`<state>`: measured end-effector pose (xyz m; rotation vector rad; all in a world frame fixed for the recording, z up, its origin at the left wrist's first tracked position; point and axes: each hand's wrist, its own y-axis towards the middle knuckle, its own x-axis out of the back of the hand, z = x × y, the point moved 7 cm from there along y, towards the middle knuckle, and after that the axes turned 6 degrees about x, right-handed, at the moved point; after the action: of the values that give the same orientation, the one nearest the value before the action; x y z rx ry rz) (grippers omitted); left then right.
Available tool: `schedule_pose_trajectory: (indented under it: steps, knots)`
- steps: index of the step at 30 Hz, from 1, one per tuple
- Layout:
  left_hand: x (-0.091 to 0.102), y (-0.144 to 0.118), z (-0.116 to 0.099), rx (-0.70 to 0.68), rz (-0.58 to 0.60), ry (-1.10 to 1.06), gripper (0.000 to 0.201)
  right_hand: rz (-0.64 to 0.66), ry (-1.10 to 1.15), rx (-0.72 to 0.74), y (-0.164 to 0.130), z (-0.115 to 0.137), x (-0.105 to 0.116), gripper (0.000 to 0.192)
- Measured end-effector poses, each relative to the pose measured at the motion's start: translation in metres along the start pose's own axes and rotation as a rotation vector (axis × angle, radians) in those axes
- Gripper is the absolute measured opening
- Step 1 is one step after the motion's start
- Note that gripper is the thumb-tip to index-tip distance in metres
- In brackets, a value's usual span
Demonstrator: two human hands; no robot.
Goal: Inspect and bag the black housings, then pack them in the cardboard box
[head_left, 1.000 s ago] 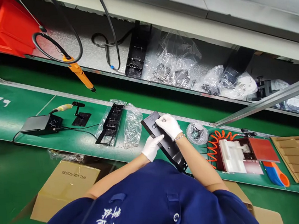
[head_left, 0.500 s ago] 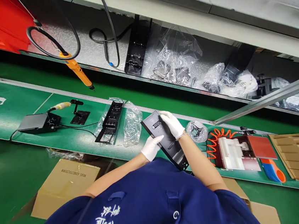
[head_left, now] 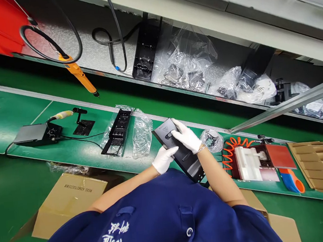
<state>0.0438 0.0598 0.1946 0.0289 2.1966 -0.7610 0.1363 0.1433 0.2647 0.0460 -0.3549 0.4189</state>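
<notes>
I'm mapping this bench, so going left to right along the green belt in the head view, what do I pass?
Grey box → black frame → black panel held by both gloved hands → orange coil → white block → cardboard dividers.

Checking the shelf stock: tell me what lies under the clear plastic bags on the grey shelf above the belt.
Through the crumpled clear plastic bags on the grey metal shelf, dark parts show, shapes unclear. A long black plastic frame leans beside them, unbagged. Whatever lies deeper is covered.
</notes>
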Motion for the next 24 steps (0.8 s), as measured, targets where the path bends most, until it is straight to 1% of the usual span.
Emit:
schedule_pose_trajectory:
  steps: [3,5,8,10,12,14,17,19,20,22,24]
  knots:
    - [-0.003,-0.004,-0.003,-0.003,0.024,0.041,0.037,-0.044,0.233,0.074,-0.010,0.004,0.010,0.072]
    - [-0.005,-0.007,-0.006,-0.006,0.035,0.074,0.036,-0.090,0.283,0.079,-0.017,0.006,0.015,0.069]
    - [-0.008,-0.011,-0.008,-0.015,0.037,0.099,0.044,-0.169,0.219,0.076,-0.028,0.011,0.018,0.062]
    - [-0.009,-0.012,-0.009,-0.022,0.037,0.105,0.048,-0.259,0.135,0.086,-0.036,0.015,0.022,0.055]
    - [-0.009,-0.012,-0.009,-0.026,0.036,0.116,0.047,-0.347,0.054,0.109,-0.045,0.019,0.026,0.046]
    - [-0.008,-0.012,-0.008,-0.032,0.034,0.128,0.044,-0.383,-0.006,0.135,-0.053,0.023,0.028,0.037]
    - [-0.007,-0.011,-0.007,-0.039,0.035,0.135,0.040,-0.391,-0.062,0.122,-0.056,0.028,0.030,0.032]
    - [-0.008,-0.010,-0.006,-0.037,0.040,0.138,0.040,-0.381,-0.069,0.052,-0.053,0.028,0.029,0.039]
    - [-0.008,-0.010,-0.005,-0.030,0.043,0.139,0.040,-0.359,-0.070,0.006,-0.049,0.029,0.028,0.045]
    - [-0.009,-0.009,-0.003,-0.014,0.047,0.135,0.040,-0.275,-0.092,-0.070,-0.041,0.034,0.021,0.056]
    - [-0.009,-0.009,-0.001,0.001,0.047,0.127,0.042,-0.174,-0.128,-0.105,-0.032,0.042,0.013,0.056]
